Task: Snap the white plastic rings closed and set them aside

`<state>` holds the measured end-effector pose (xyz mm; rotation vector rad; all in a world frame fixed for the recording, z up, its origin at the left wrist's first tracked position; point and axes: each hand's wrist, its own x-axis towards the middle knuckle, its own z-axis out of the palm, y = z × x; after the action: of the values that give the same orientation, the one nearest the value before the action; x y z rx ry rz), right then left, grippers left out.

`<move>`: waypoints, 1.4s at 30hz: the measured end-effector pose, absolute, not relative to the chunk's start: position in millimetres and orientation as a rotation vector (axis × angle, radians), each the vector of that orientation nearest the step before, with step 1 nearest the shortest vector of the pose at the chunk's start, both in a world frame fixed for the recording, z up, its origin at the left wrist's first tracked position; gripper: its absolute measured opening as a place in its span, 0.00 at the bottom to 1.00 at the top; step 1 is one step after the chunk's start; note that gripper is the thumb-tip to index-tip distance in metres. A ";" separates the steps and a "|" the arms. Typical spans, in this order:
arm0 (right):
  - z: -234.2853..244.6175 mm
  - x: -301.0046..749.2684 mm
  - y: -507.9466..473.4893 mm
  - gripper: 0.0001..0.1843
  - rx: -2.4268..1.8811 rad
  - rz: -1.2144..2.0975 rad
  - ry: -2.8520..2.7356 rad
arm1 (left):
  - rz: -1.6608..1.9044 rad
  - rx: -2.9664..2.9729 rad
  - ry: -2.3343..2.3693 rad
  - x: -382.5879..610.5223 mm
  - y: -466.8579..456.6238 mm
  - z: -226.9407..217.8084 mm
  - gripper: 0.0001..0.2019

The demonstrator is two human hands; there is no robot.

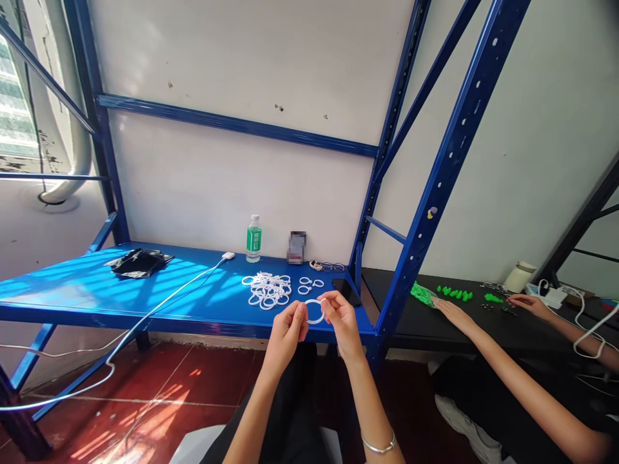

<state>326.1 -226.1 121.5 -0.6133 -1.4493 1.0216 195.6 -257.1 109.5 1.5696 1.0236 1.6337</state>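
left hand point(289, 324) and right hand point(342, 317) pinch one white ring point(315, 321) between them; a slack grip could let it fall.

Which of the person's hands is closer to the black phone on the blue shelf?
The right hand. It sits just in front of the black phone. The left hand is farther off to the left, across the white ring both hands hold.
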 end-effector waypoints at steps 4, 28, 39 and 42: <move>124.2 330.3 -226.0 0.16 -0.566 1.090 -1.518 | 1.587 1.483 1.001 193.8 -258.1 109.8 0.23; 119.4 326.3 -225.6 0.13 -0.505 0.954 -1.491 | 1.496 1.734 1.153 186.4 -276.9 127.4 0.18; 121.5 322.9 -226.9 0.12 -0.539 1.028 -1.479 | 1.505 1.831 1.141 185.6 -277.2 124.5 0.20; 122.1 323.7 -226.9 0.13 -0.528 1.079 -1.496 | 1.484 1.827 1.149 186.6 -275.6 122.5 0.21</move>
<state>323.7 -226.9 122.1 -0.5285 -1.4963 1.0789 186.6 -275.6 122.5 1.8273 1.1491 1.4838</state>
